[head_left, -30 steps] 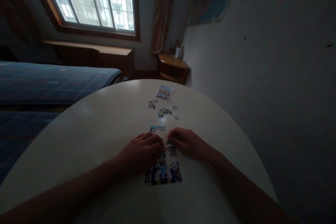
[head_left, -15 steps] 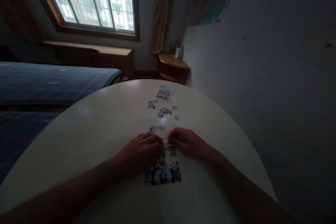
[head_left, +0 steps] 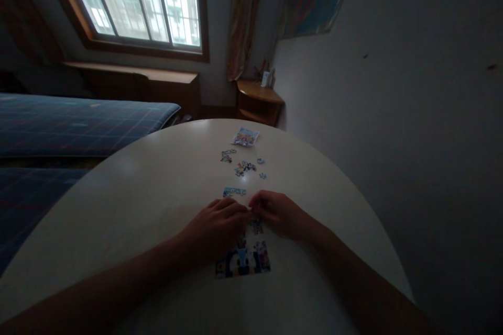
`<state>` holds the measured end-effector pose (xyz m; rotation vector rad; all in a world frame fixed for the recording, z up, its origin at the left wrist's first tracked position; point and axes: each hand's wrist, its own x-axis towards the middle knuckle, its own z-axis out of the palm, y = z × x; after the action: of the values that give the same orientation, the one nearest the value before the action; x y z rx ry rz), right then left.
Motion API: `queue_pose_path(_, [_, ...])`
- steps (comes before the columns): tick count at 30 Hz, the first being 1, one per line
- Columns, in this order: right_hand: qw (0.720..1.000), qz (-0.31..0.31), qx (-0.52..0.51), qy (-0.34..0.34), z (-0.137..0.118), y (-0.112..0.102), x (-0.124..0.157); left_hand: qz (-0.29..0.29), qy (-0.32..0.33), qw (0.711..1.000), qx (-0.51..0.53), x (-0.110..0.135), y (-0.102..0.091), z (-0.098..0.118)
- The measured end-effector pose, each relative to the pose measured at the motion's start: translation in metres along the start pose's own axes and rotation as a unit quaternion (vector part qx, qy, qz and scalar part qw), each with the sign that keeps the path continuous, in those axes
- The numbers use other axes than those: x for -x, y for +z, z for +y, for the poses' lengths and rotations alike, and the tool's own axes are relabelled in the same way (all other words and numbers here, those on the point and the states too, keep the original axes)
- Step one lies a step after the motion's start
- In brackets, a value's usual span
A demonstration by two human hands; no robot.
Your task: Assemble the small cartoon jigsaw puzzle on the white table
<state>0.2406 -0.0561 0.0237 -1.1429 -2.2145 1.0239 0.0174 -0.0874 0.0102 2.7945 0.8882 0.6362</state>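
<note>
A partly joined jigsaw puzzle (head_left: 242,263) lies on the white round table, with a dark blue cartoon face along its near edge. Over its left and middle part rests my left hand (head_left: 223,224), fingers curled together and hiding pieces beneath. My right hand (head_left: 277,212) is closed in a pinch, its fingertips meeting those of the left. Between them shows a small pale bit that looks like a jigsaw piece (head_left: 249,209), mostly hidden. Some joined pieces (head_left: 257,226) lie just under the right hand. A joined strip (head_left: 234,191) marks the puzzle's far edge.
Beyond the puzzle are a pile of loose pieces (head_left: 245,168), a smaller group (head_left: 227,156) and two single pieces at right. A printed picture packet (head_left: 245,137) lies near the far rim of the table (head_left: 157,178). A bed (head_left: 86,123) stands left, a wall right.
My left hand's fingertips have shifted slightly right and up, my right hand's slightly left, so the gap between them has closed. Loose pieces and packet stay put.
</note>
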Motion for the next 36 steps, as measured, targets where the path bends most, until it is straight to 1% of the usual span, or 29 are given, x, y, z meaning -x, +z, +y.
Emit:
queue_pose_path(3, [1.000, -0.003, 0.002, 0.008, -0.004, -0.001, 0.001, 0.004, -0.015, 1.000, 0.015, -0.001, 0.000, -0.001])
queue_pose_path(11, [1.000, -0.010, 0.012, 0.020, -0.005, -0.004, 0.003, 0.021, -0.006, 0.999, 0.031, -0.003, 0.003, -0.001])
queue_pose_path(13, [0.999, -0.002, 0.033, 0.024, -0.007, -0.005, 0.004, 0.027, -0.005, 0.999, 0.040, -0.003, 0.002, -0.001])
queue_pose_path(17, [0.992, 0.008, 0.113, 0.050, -0.014, -0.008, 0.006, 0.043, -0.002, 0.998, 0.046, -0.003, 0.001, -0.001])
queue_pose_path(19, [0.989, 0.006, 0.142, 0.045, -0.017, -0.009, 0.006, 0.048, 0.004, 0.998, 0.044, -0.002, 0.002, -0.003])
queue_pose_path(21, [0.987, 0.004, 0.155, 0.034, -0.018, -0.010, 0.005, 0.058, 0.011, 0.997, 0.043, -0.001, 0.004, -0.005])
queue_pose_path(24, [0.988, -0.001, 0.150, 0.036, -0.016, -0.010, 0.005, 0.070, 0.013, 0.996, 0.044, -0.001, 0.008, -0.008])
queue_pose_path(31, [0.990, -0.005, 0.136, 0.042, -0.012, -0.010, 0.005, 0.078, -0.020, 0.996, 0.035, -0.004, 0.008, -0.008])
queue_pose_path(34, [0.990, 0.003, 0.131, 0.048, -0.013, -0.008, 0.004, 0.097, -0.040, 0.994, 0.021, -0.002, 0.002, -0.012])
queue_pose_path(36, [0.990, 0.008, 0.128, 0.052, -0.014, -0.007, 0.003, 0.111, -0.068, 0.991, 0.002, 0.000, -0.006, -0.017])
